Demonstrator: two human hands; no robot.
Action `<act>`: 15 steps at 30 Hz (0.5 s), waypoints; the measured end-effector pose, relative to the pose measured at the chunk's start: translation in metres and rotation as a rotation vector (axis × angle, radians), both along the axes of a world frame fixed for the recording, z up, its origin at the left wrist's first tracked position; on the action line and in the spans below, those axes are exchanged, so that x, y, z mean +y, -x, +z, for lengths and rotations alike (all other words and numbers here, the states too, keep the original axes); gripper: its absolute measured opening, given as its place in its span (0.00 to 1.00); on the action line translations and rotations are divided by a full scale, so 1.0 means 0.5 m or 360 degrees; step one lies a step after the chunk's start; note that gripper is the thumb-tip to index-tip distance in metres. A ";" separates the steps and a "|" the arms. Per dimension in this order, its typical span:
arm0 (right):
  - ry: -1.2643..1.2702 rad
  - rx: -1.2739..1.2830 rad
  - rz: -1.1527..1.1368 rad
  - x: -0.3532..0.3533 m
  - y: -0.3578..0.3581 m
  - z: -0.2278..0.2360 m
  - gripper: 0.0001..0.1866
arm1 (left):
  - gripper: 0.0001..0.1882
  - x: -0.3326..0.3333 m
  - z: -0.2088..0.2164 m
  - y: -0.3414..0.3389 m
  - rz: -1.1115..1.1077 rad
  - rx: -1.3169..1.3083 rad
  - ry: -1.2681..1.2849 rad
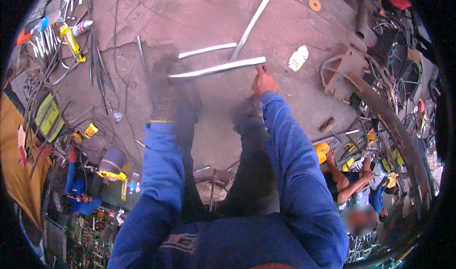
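Observation:
A shiny metal tube (223,68) lies across in front of me, its left end over the dark glove of my left hand (166,91). That hand is so smeared by motion that its fingers cannot be made out. My bare right hand (265,82) has its fingers curled, with a fingertip at the underside of the tube's right end; part of the grip is hidden. Just beyond lies a shorter metal strip (207,50). A long straight metal tube (254,22) runs away from it along the ground.
A white packet (298,58) and an orange disc (314,4) lie on the ground. At right stands a rusty metal beam (389,114). Cables, rods and a spray can (81,28) crowd the left. Other people sit at lower left (83,193) and lower right (354,183).

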State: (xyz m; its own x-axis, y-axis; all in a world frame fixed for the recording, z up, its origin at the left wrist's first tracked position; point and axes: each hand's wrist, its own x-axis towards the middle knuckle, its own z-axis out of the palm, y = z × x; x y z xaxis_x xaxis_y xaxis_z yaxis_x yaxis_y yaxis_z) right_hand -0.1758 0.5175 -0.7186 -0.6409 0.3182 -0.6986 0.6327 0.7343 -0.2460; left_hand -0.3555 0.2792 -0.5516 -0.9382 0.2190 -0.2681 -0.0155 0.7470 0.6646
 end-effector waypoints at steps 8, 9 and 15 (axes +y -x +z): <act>-0.0474 0.0370 0.1160 0.036 0.236 -0.174 0.25 | 0.15 -0.045 -0.096 0.022 0.0106 -0.0169 0.0119; -0.0453 0.0255 0.1249 0.044 0.255 -0.185 0.23 | 0.15 -0.048 -0.097 0.022 0.0119 -0.0145 0.0085; -0.0053 0.0295 0.1783 0.059 0.309 -0.137 0.17 | 0.15 -0.047 -0.043 0.043 0.0373 -0.0048 0.0019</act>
